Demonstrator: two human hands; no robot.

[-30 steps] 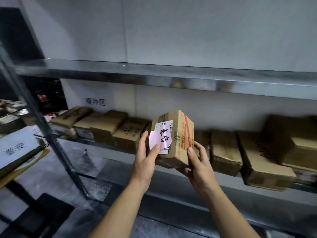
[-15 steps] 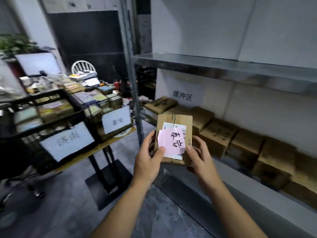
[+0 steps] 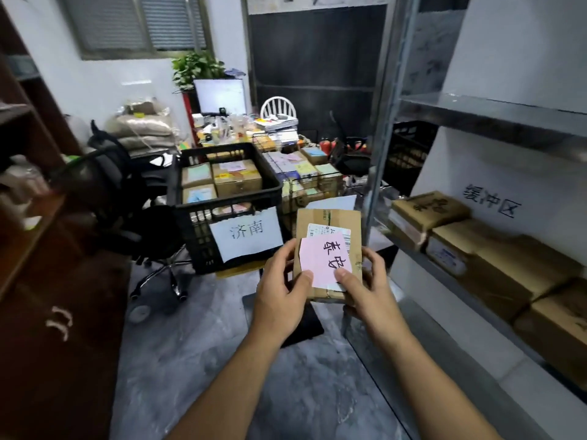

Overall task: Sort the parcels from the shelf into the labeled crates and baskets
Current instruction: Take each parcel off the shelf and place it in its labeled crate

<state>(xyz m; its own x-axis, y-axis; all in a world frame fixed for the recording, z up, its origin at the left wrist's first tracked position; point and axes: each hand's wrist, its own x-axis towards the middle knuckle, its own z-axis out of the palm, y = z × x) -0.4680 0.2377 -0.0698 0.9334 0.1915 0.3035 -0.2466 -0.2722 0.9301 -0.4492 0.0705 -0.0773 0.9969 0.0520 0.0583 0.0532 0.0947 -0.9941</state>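
Within the last second the person had turned away from the metal shelf (image 3: 495,117), which had filled the view and now stood to the right of the hands, and faced the sorting area beyond them. The one parcel (image 3: 328,222) taken from the shelf had also been turned flat, label side up. By my reading the pick was finished and the step in hand was matching the parcel to a container. One black crate (image 3: 190,230) sat just beyond the left hand. Its white sign (image 3: 246,233) read 济南, and four parcels showed in its top layer (image 3: 236,177). One wire basket (image 3: 317,176) lay farther out past the fingertips, stacked with note-tagged boxes too crowded to count. A second white sign (image 3: 333,203) stood directly behind the held parcel, with its writing hidden. About five brown parcels (image 3: 521,268) remained in a row on the lower of the two shelf boards in view, right of the right hand. The left hand (image 3: 282,293) gripped the parcel's near left edge, thumb on top. The right hand (image 3: 368,287) gripped the near right edge, with its thumb pressing the single pink note (image 3: 320,258). That note appeared to read 泰安, which does not match 济南, so the parcel likely belonged in another container.
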